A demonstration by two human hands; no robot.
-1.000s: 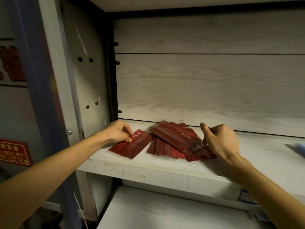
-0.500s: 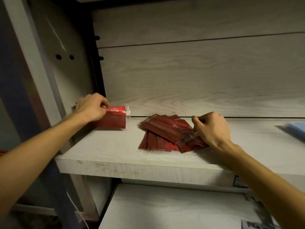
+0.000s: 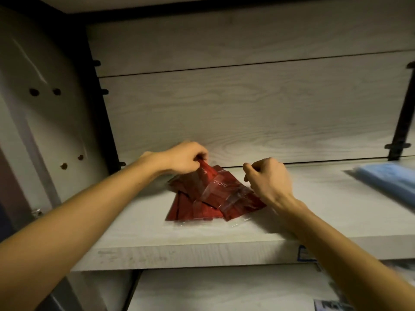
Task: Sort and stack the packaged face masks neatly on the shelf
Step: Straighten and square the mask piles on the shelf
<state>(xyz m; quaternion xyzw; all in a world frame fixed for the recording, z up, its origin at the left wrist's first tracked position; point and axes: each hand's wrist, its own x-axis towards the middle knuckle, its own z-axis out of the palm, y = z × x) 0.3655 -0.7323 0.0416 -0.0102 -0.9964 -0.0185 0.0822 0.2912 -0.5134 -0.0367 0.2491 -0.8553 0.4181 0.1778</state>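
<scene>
A loose pile of red packaged face masks (image 3: 197, 212) lies fanned out mid-shelf on the pale wooden shelf (image 3: 139, 250). My left hand (image 3: 184, 157) reaches to the back of the pile and pinches the top corner of one red mask packet (image 3: 194, 182), which tilts up over the others. My right hand (image 3: 268, 181) hovers with curled fingers over the right end of the top packet with white lettering (image 3: 221, 185). Its fingertips are hidden, so a grip there is not visible.
Blue mask packets (image 3: 388, 179) lie on the shelf at the far right. The cabinet's side panel (image 3: 45, 113) closes off the left and the back wall (image 3: 247, 113) stands right behind the pile. A lower shelf (image 3: 224, 290) shows beneath.
My left hand has brought its red packet from the shelf's left end back onto the pile. My right hand has stayed at the pile's right edge. The view has shifted.
</scene>
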